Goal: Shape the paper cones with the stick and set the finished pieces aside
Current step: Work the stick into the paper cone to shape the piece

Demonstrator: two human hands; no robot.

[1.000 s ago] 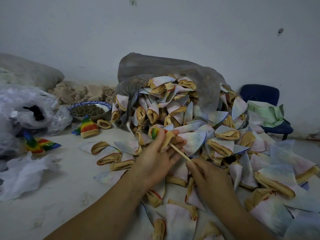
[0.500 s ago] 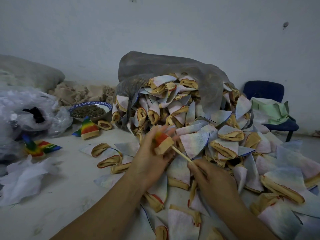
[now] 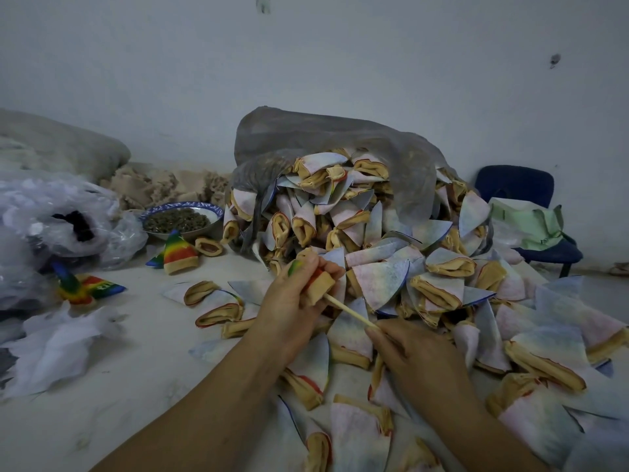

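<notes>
While the left hand (image 3: 292, 301) is gripping one cone (image 3: 318, 286) just in front of the grey bag (image 3: 306, 131), the right hand (image 3: 415, 356) is pinching the stick (image 3: 350, 313), whose tip is sitting in the cone's tan mouth. Left of the bag, only a few rainbow pieces (image 3: 178, 252) are lying finished. A big heap of flat cones (image 3: 439, 267) is spilling from the bag, so I judge the work is only beginning.

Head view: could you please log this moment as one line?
phase: shaping | left hand: holds cone | right hand: holds stick | stick tip: in cone
</notes>
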